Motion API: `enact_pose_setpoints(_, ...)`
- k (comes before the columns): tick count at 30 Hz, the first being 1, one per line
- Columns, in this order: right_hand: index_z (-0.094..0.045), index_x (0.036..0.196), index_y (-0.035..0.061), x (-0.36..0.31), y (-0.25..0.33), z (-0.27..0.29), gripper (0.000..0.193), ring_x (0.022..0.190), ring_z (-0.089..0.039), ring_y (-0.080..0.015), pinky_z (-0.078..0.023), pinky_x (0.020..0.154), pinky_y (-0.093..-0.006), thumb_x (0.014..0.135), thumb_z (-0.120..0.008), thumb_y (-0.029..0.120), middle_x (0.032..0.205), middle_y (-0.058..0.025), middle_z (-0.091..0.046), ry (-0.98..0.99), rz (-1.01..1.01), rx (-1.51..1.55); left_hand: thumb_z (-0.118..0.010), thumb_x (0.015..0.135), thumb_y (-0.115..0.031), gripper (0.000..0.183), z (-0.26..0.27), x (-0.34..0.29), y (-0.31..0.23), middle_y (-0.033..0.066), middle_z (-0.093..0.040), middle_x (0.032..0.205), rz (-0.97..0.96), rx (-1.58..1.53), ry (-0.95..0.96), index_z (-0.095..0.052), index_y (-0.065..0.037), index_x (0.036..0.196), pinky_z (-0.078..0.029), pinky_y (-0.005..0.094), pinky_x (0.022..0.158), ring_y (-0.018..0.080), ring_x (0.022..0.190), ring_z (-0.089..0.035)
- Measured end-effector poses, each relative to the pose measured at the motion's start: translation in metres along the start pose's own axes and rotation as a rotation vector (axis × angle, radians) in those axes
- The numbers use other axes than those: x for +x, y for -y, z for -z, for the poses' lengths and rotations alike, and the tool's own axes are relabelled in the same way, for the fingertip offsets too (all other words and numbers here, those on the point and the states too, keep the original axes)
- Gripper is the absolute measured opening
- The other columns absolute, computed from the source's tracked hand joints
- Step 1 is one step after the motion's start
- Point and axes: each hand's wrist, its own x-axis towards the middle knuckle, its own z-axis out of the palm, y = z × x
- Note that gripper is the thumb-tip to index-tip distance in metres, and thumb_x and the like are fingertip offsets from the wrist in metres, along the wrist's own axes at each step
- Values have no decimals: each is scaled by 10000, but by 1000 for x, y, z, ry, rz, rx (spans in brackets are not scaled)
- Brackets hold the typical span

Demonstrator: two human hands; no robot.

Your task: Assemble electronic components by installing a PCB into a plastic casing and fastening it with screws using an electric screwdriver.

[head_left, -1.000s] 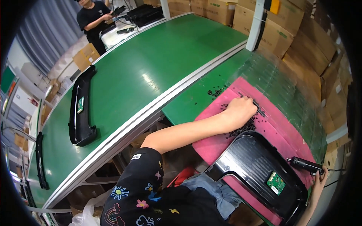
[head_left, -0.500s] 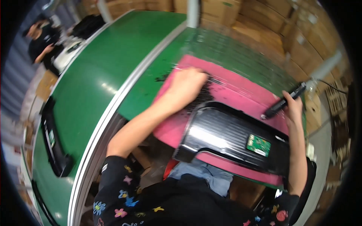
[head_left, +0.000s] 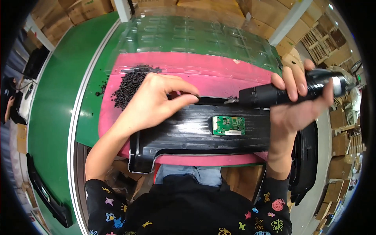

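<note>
My left hand (head_left: 154, 100) is closed in a pinch over the far edge of a black plastic housing (head_left: 176, 133), with a tiny dark screw at the fingertips. My right hand (head_left: 288, 115) is wrapped round a black electric screwdriver (head_left: 258, 96), its tip pointing left toward those fingers. Small dark bits cling near the tip. On the ribbed housing lies a green circuit board (head_left: 229, 126), in front of the screwdriver. Behind my left hand a heap of small black screws (head_left: 131, 86) spreads over a pink mat (head_left: 219, 83). My right forearm hides the housing's right end.
Clear plastic trays (head_left: 188, 37) lie along the back of the green table. Past a metal rail (head_left: 80, 105) runs another green surface holding a second black housing (head_left: 49, 196). More black housings (head_left: 307, 160) stand at the right. A person (head_left: 13, 100) is at far left.
My left hand has come from the screw heap to the housing's far edge. The right hand has raised the screwdriver and turned it leftward. The whole view has swung round.
</note>
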Motion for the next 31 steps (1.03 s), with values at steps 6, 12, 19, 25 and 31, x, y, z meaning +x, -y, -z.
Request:
enact_pose_setpoints(6, -485, 998, 89, -27, 20, -20, 416, 524, -443, -71, -363, 615, -269, 867, -633, 455, 638, 40, -475, 238, 92, -15, -739, 780, -21, 147, -23, 14, -28, 98, -721, 840, 9, -222, 169, -740, 9, 925, -525, 281, 738, 164, 779, -678)
enact_pose_setpoints(12, -477, 1004, 94, -40, 22, -17, 424, 511, -459, -73, -386, 614, -284, 842, -652, 445, 628, 39, -489, 242, 169, -69, -744, 778, 1, 148, -32, 16, -29, 102, -718, 839, 64, -265, 227, -734, 32, 921, -522, 269, 734, 152, 787, -671)
enact_pose_setpoints(19, -468, 992, 100, -40, 23, -5, 441, 469, -503, -76, -416, 547, -255, 786, -694, 417, 607, 27, -550, 425, 178, -150, -716, 817, 6, 150, -42, 17, -21, 95, -705, 861, 127, -387, 338, -683, 53, 956, -519, 271, 733, 148, 807, -665)
enact_pose_setpoints(25, -466, 1027, 79, -37, 32, 5, 497, 490, -460, -84, -375, 542, -263, 832, -669, 488, 630, 29, -499, 316, 104, -245, -680, 839, -30, 103, -54, 20, -4, 120, -668, 872, -92, -29, 365, -643, 5, 929, -511, 356, 719, 282, 820, -655)
enact_pose_setpoints(31, -490, 1061, 42, -30, 18, 52, 563, 463, -378, -101, -342, 517, -277, 879, -557, 571, 619, 3, -465, 169, -17, -386, -648, 846, -11, 60, -63, 20, 6, 155, -677, 929, -269, -19, 402, -651, -15, 906, -531, 375, 790, 307, 974, -662)
